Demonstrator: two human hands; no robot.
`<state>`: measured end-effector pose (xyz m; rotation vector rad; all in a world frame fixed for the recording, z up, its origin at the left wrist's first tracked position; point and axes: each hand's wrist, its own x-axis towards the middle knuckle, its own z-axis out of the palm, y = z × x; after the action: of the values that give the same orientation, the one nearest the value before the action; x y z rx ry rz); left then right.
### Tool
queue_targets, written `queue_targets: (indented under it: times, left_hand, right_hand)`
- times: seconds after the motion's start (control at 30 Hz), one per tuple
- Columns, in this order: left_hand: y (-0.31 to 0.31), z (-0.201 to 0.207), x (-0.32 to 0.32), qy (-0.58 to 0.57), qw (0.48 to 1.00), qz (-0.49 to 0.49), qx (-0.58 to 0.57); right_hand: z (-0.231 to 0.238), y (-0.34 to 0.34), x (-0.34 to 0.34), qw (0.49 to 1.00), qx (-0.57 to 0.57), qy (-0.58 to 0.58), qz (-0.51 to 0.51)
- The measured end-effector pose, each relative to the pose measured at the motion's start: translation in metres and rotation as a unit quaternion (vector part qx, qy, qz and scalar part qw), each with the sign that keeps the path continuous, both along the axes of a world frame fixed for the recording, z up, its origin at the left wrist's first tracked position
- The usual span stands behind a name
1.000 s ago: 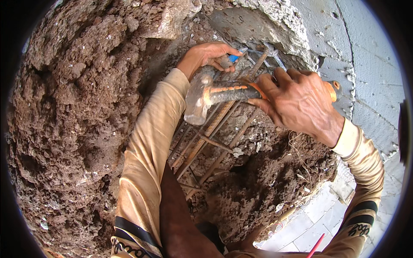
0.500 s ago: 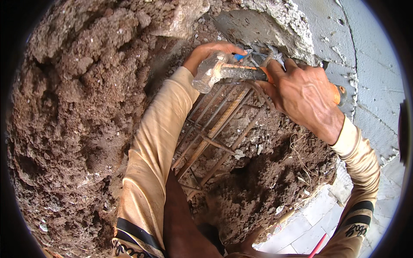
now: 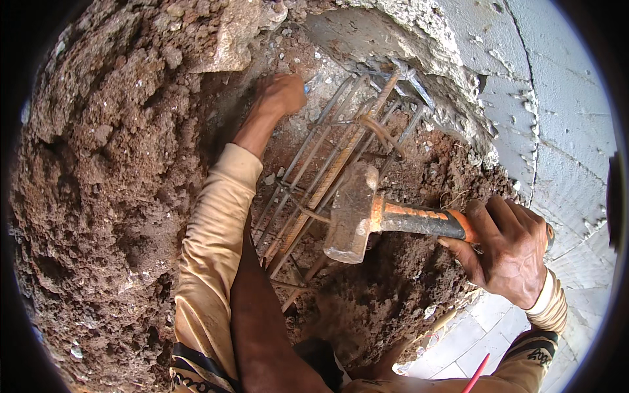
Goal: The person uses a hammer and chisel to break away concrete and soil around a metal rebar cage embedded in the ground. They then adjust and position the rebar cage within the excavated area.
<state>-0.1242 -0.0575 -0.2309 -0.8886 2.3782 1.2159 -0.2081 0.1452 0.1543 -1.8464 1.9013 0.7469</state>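
My right hand (image 3: pixel 508 252) is wrapped around the black and orange handle of a club hammer (image 3: pixel 350 213). The hammer's worn steel head hangs over the lower right side of a rusty rebar cage (image 3: pixel 341 157). Up at the left of the cage, close to the dirt, my left hand (image 3: pixel 282 95) is closed. A small bit of blue shows at its fingers, but the rest of what it holds is hidden. The cage's upper end runs up to the broken underside of a concrete slab (image 3: pixel 386 39).
A tall bank of rough brown soil (image 3: pixel 111 196) rises on the left. Grey plastered surface (image 3: pixel 498 85) lies at the upper right, pale tiles (image 3: pixel 458 334) at the lower right. My bare leg (image 3: pixel 265 321) stands beside the cage. A pinkish-red stick (image 3: pixel 477 373) pokes up near my right sleeve.
My right hand has drawn the hammer down and toward me, away from the concrete edge. My left hand has moved left with the blue-ended thing, uncovering the cage's upper end.
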Motion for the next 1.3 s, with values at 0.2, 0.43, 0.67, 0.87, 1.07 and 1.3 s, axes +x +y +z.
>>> queue_targets:
  times: [0.2,0.43,0.67,0.87,1.07,1.3]
  left_hand:
    - [0.051,0.016,-0.05,0.11,0.808,0.4,0.42]
    - [0.051,-0.027,-0.118,0.112,0.748,0.465,0.459]
    - [0.062,-0.008,-0.133,0.055,0.779,0.523,0.342]
    - [0.043,-0.045,-0.122,0.128,0.766,0.472,0.417]
    - [0.008,-0.079,-0.097,0.078,0.857,0.447,0.243]
    - [0.036,-0.008,-0.016,0.073,0.946,0.283,0.143]
  right_hand:
    - [0.021,0.049,-0.013,0.994,-0.052,0.027,-0.087]
    - [0.037,0.116,-0.022,0.976,-0.082,0.02,-0.199]
    - [0.042,0.178,-0.034,0.966,-0.078,0.025,-0.246]
    - [0.042,0.216,-0.046,0.954,-0.102,0.03,-0.28]
    - [0.054,0.242,-0.061,0.948,-0.123,0.034,-0.293]
    - [0.111,0.29,-0.091,0.952,-0.103,0.078,-0.278]
